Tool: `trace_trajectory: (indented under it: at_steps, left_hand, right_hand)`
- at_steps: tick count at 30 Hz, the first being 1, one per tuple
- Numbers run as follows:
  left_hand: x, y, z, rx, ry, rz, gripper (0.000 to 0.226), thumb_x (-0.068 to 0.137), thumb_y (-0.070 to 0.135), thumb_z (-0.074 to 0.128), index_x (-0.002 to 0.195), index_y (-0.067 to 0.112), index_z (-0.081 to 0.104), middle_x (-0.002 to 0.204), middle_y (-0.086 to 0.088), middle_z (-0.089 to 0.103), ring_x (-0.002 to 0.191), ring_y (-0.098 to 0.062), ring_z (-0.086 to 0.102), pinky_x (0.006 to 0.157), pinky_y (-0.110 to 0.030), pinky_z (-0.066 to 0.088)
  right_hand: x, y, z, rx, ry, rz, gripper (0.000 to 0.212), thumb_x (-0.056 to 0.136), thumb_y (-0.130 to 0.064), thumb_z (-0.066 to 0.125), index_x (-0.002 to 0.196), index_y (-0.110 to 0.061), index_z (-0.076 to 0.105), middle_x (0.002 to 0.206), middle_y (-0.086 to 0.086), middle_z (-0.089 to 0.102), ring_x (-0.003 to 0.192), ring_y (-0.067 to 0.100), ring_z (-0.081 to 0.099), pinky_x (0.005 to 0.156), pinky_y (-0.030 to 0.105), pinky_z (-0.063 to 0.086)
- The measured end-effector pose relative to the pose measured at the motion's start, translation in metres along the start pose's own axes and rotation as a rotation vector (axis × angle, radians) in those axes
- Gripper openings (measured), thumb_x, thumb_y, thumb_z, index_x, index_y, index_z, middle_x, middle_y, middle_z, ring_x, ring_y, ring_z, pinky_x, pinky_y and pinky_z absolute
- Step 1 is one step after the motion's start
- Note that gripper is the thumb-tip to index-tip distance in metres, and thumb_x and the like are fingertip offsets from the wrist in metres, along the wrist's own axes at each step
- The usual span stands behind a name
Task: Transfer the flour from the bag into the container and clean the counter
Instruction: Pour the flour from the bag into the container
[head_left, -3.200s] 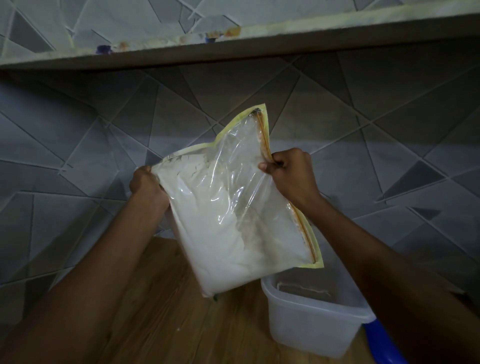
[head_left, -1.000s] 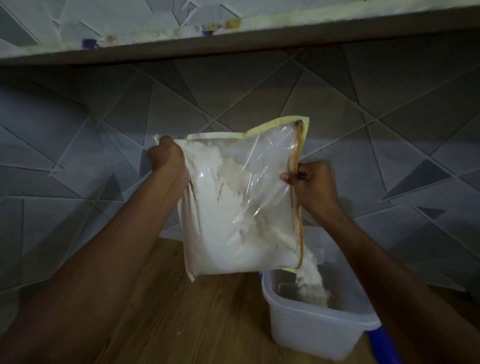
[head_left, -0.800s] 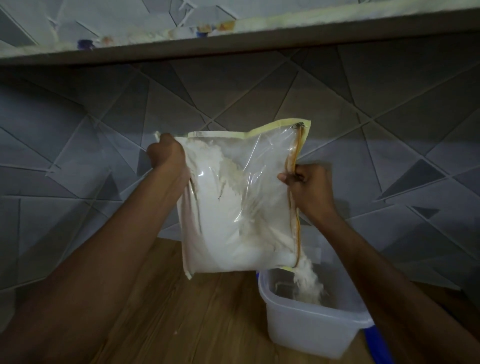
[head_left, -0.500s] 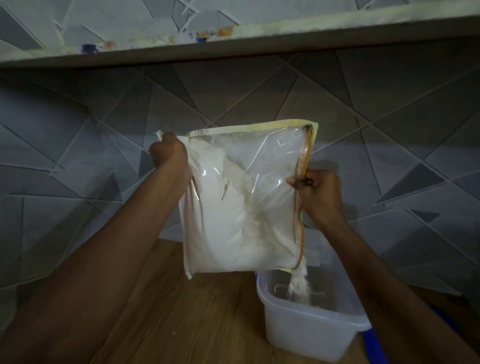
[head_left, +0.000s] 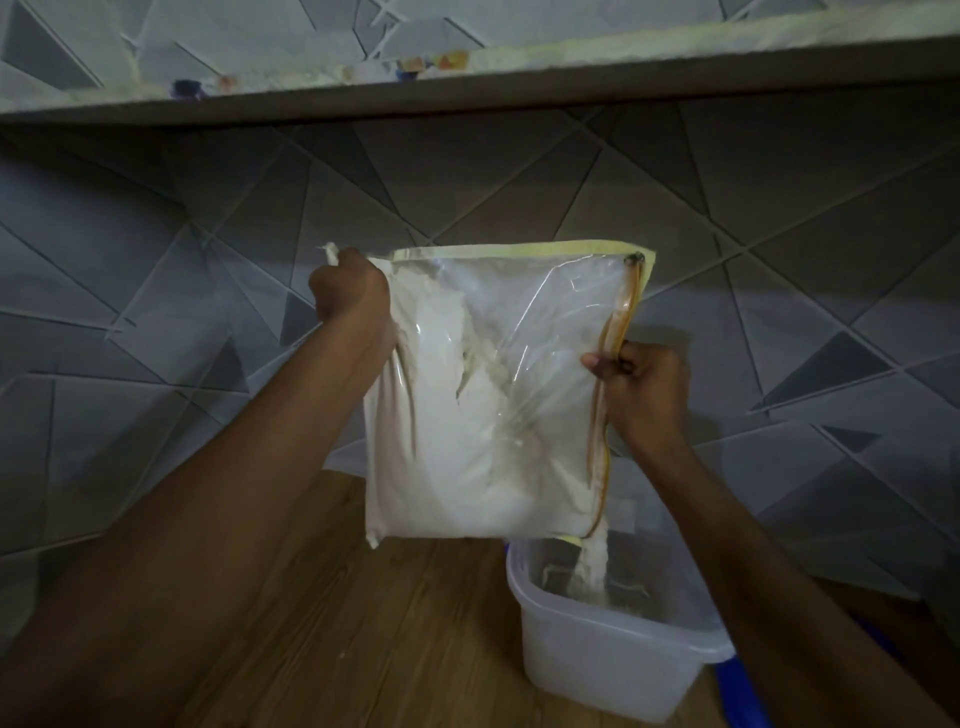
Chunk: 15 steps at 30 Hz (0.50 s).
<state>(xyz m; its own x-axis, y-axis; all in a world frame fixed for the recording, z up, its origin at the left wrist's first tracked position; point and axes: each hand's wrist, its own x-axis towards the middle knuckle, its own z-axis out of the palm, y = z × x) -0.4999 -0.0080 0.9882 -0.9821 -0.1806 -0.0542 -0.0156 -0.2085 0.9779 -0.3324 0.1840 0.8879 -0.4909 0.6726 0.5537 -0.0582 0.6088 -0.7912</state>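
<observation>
A clear plastic flour bag (head_left: 493, 415) with a yellow edge hangs in the air, turned on its side, about half full of white flour. My left hand (head_left: 350, 291) grips its upper left corner. My right hand (head_left: 641, 384) pinches the orange zip edge on the right side. A thin stream of flour (head_left: 592, 564) falls from the bag's lower right corner into a translucent white plastic container (head_left: 613, 660) standing on the wooden counter (head_left: 374, 634). A small mound of flour lies on the container's floor.
A grey tiled wall (head_left: 519, 192) with a triangle pattern rises behind the counter. A shelf (head_left: 467, 78) runs overhead. A blue object (head_left: 737, 691) lies on the counter by the container's right side, partly hidden by my right arm.
Over three seconds the bag swung from tilted to level and flour began pouring into the container. In the last second the stream has thinned and the bag shifted slightly right.
</observation>
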Motion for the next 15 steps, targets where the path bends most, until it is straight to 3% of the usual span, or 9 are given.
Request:
trace_trajectory:
  at_steps: [2,4,6,8,10,13,15]
  left_hand:
    - [0.002,0.000,-0.002,0.020,-0.013,0.028,0.044,0.100,0.031,0.045,0.133,0.003,0.055,0.135,-0.017,0.059,0.123,-0.035,0.059,0.099,-0.041,0.050]
    - [0.016,-0.004,0.000,-0.044,0.009,0.050,0.043,0.094,0.034,0.054,0.124,0.004,0.061,0.125,-0.013,0.066,0.116,-0.033,0.064,0.099,-0.041,0.054]
    - [0.037,-0.013,0.006,-0.079,0.026,0.022,0.043,0.090,0.034,0.058,0.119,0.004,0.063,0.119,-0.009,0.068,0.110,-0.029,0.067,0.098,-0.040,0.055]
    - [0.034,-0.013,0.008,-0.066,-0.010,0.044,0.042,0.093,0.033,0.055,0.121,0.003,0.060,0.116,-0.008,0.066,0.106,-0.026,0.066,0.097,-0.038,0.053]
    - [0.016,-0.005,0.003,-0.052,0.012,0.087,0.041,0.094,0.033,0.055,0.122,0.003,0.059,0.120,-0.011,0.065,0.109,-0.028,0.065,0.098,-0.039,0.053]
    - [0.014,-0.003,0.006,-0.035,0.011,0.094,0.042,0.095,0.033,0.053,0.122,0.002,0.059,0.118,-0.009,0.065,0.108,-0.026,0.065,0.097,-0.039,0.053]
    - [0.013,-0.001,0.009,-0.040,0.012,0.089,0.041,0.093,0.035,0.055,0.120,0.004,0.059,0.120,-0.011,0.067,0.110,-0.030,0.066,0.099,-0.041,0.054]
  right_hand:
    - [-0.001,-0.001,0.003,0.004,-0.027,0.005,0.035,0.085,-0.019,0.076,0.059,-0.003,0.060,0.050,0.009,0.051,0.048,-0.001,0.039,0.052,0.026,0.033]
    - [0.000,-0.001,0.002,0.028,-0.064,0.015,0.030,0.085,-0.018,0.077,0.073,0.007,0.068,0.063,0.024,0.064,0.053,0.004,0.047,0.053,0.026,0.037]
    - [-0.001,0.002,0.003,0.081,-0.007,0.037,0.022,0.084,-0.015,0.077,0.080,0.006,0.072,0.068,0.021,0.069,0.054,-0.001,0.051,0.055,0.021,0.042]
    - [-0.004,0.002,0.006,0.092,0.037,0.043,0.018,0.084,-0.018,0.077,0.081,0.000,0.075,0.068,0.017,0.070,0.060,0.003,0.053,0.061,0.026,0.045]
    - [-0.004,0.001,0.005,0.076,-0.023,0.040,0.017,0.084,-0.017,0.078,0.081,-0.001,0.075,0.065,0.015,0.068,0.061,0.005,0.053,0.060,0.027,0.043]
    - [-0.001,0.004,0.000,0.097,-0.012,0.047,0.020,0.084,-0.016,0.078,0.081,0.003,0.075,0.061,0.011,0.064,0.057,0.002,0.051,0.053,0.020,0.041]
    - [-0.001,0.006,0.002,0.073,0.015,0.030,0.030,0.085,-0.022,0.077,0.079,0.006,0.070,0.059,0.009,0.060,0.056,0.003,0.047,0.054,0.027,0.043]
